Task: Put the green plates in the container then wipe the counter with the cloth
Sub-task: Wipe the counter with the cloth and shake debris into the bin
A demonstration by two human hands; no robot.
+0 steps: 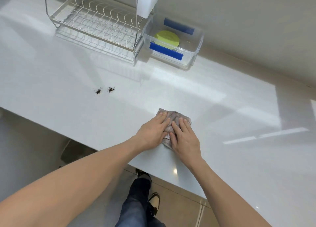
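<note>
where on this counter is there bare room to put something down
Bare patches: the wide stretch of counter right of the cloth, in front of the container; the left end before the dish rack. Two crumb spots lie mid-left. Crowded: the back, where rack and container sit close, and the front edge, where both hands press the cloth.

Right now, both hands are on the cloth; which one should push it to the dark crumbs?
Probably the left hand: the crumbs lie to its side of the cloth, with bare counter between. The right hand would have to cross over.
</note>
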